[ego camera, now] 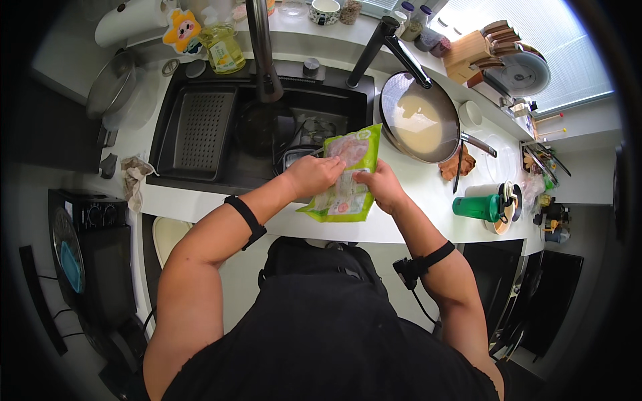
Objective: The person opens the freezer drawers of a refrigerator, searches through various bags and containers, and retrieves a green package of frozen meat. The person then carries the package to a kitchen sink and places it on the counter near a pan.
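Observation:
A green-edged plastic food package point(349, 150) is held up in front of me, over the front edge of the sink. Pale pink contents show through its upper part, and its lower part bears writing. My right hand point(385, 186) grips its right side, thumb on the front face. On the left side, my left hand point(317, 175) has its fingers bent against the package front. A thin metal piece shows beside the left fingertips; what it belongs to is unclear. Behind the hands, the black sink point(228, 175) holds a dark-rimmed container point(296, 156), partly hidden by my left hand.
Right of the sink, a pan point(420, 123) holds pale liquid, its handle point(479, 144) pointing right. A black faucet point(268, 82) overhangs the basin. A green bottle point(476, 207) lies at the right. Farther back stand a knife block point(469, 52) and a yellow liquid bottle point(223, 52).

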A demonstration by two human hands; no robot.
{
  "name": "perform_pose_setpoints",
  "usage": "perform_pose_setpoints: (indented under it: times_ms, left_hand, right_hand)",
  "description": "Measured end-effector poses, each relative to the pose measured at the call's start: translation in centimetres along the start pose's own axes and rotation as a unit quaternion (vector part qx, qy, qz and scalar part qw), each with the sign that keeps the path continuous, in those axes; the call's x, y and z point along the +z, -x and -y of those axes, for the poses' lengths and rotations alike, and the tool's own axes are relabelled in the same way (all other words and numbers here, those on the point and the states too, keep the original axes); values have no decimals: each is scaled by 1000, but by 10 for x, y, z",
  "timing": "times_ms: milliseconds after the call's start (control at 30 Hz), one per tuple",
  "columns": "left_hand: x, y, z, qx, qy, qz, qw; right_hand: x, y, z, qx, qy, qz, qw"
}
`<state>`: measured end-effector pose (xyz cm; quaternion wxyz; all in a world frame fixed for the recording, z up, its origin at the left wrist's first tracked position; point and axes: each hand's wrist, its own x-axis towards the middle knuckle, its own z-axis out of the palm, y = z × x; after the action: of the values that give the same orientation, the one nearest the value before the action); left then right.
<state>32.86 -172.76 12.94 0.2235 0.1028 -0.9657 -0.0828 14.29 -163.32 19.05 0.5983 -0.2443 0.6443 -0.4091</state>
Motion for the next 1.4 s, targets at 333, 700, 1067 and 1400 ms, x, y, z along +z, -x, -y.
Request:
perform_pose_setpoints:
  times_ms: [333,700,1067,1400]
  left_hand:
    - [5,-15,7,-116,120,87,982]
    - [14,-14,-5,-62,131,46,988]
    - [30,-6,56,-347,263,-91,896]
    - [62,117,45,-433,263,88,858]
  right_hand:
    - [-1,0,-11,9,-31,-28,999]
    - [-3,0,-6,-8,45,-36,998]
    - [-19,10,-15,-43,103,-41,993]
    - [-156,143,-23,-88,129,-49,987]
